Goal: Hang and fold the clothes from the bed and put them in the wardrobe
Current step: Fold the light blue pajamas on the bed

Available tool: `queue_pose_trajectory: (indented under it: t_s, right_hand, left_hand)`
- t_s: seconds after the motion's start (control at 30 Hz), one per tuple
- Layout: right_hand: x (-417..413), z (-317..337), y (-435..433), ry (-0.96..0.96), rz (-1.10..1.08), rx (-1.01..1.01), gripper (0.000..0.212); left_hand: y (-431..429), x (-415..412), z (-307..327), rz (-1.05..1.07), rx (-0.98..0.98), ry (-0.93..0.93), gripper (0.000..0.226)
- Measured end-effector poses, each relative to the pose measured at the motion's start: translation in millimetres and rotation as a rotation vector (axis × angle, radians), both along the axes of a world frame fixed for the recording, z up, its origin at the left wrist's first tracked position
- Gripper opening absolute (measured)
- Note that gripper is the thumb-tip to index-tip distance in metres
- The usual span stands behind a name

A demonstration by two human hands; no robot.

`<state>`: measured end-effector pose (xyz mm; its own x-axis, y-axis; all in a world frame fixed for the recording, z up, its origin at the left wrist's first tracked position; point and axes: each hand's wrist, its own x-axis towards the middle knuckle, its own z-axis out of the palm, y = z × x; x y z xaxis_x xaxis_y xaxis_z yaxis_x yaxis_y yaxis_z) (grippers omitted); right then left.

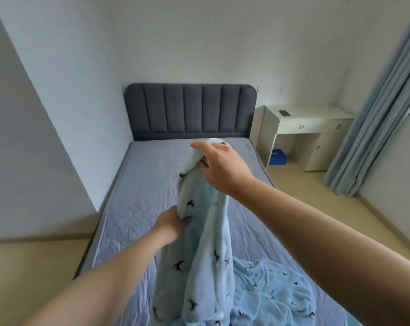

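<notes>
Your right hand (219, 164) is raised over the far half of the bed (133, 208), fingers curled tight round the bunched upper end of the pale blue fleece garment (206, 231) with small dark bird prints. Your left hand (170, 222) is lower and nearer to you, pinching a fold of the same garment at its left edge, thumb side hidden in the cloth. Between the two hands the fabric runs taut and twisted; below the left hand it hangs in long folds down to the mattress. At the near right of the bed it meets a crumpled heap (270, 290) of matching blue cloth, and you cannot tell whether that heap is the same piece or a second one. The heap reaches close to the bed's right edge. The quilted grey cover shows flat from the heap up to the dark padded headboard (190, 109). The bed's left edge runs alongside a strip of pale floor (22, 274), which narrows until the far left corner sits against the wall. On the right, open floor lies between the bed's edge and the blue curtain (373, 118), which hangs to the floor. A white desk (312, 116) stands just beside the headboard's right end, with a small dark flat object (284, 112) on top and a blue box (278, 156) under it.
</notes>
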<state>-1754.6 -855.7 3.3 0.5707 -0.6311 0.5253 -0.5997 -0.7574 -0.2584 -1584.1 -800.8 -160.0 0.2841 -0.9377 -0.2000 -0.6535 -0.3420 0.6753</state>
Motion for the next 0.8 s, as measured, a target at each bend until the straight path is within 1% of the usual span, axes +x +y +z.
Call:
queue_pose_trajectory:
  t_s: [0.07,0.13,0.23,0.33,0.43,0.5,0.57,0.63,0.7,0.73,0.77,0.8]
  right_hand:
    - [1,-1,-9,0.137,-0.027,-0.102,0.044]
    - [5,-2,-18,0.209,-0.046,-0.187,0.039]
    - [11,-2,-32,0.237,-0.107,-0.292,0.032]
    - [16,-3,-51,0.313,-0.188,-0.349,0.04]
    - [23,-3,-62,0.364,-0.247,-0.388,0.042]
    - [30,-3,-66,0.33,-0.261,-0.405,0.034]
    - [35,-1,-69,0.317,-0.299,-0.373,0.02]
    - [39,1,-70,0.322,-0.346,-0.25,0.007]
    - [47,4,-67,0.275,-0.33,-0.066,0.004]
    - [52,7,-64,0.254,-0.291,0.012,0.002]
    - [57,10,-60,0.258,-0.235,0.092,0.005]
    - [62,14,-55,0.304,-0.166,0.188,0.01]
  left_hand:
    - [8,33,13,-0.022,-0.041,-0.139,0.027]
    - [14,65,36,0.001,-0.078,-0.26,0.023]
    - [17,107,85,0.176,-0.206,-0.283,0.023]
    - [25,140,133,0.328,-0.413,-0.36,0.02]
    - [34,157,160,0.322,-0.502,-0.483,0.018]
    - [36,162,167,0.306,-0.515,-0.546,0.018]
    - [36,163,167,0.321,-0.51,-0.587,0.018]
    - [35,163,161,0.339,-0.479,-0.598,0.015]
    - [35,161,153,0.36,-0.441,-0.564,0.012]
    - [34,161,150,0.385,-0.437,-0.533,0.013]
    - [33,161,149,0.422,-0.444,-0.488,0.015]
    - [31,162,150,0.463,-0.462,-0.431,0.017]
